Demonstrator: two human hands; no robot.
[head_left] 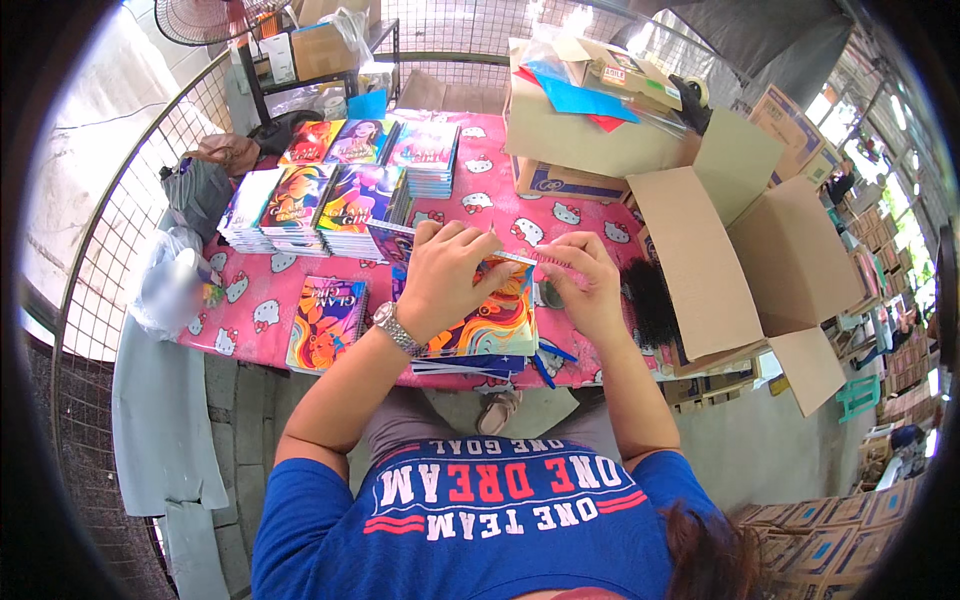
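My left hand [450, 280] is closed over the far edge of a brightly coloured notebook [505, 318], its fingers curled at the pale strip along that edge. This notebook lies on top of a small stack near the front of the table. At the same edge, just to the right, my right hand [588, 285] pinches a thin, pinkish ridged strip [556, 257] that looks like a binding coil; its far end is hidden by the fingers. To the left lies a spiral notebook [328, 322] with a purple and orange cover.
Several notebook stacks [296, 200] stand at the back left of the pink patterned table [520, 215]. Blue pens [552, 362] lie by the front edge. An open cardboard box [690, 260] and a black brush [650, 300] are at the right; a plastic bag [168, 285] sits left.
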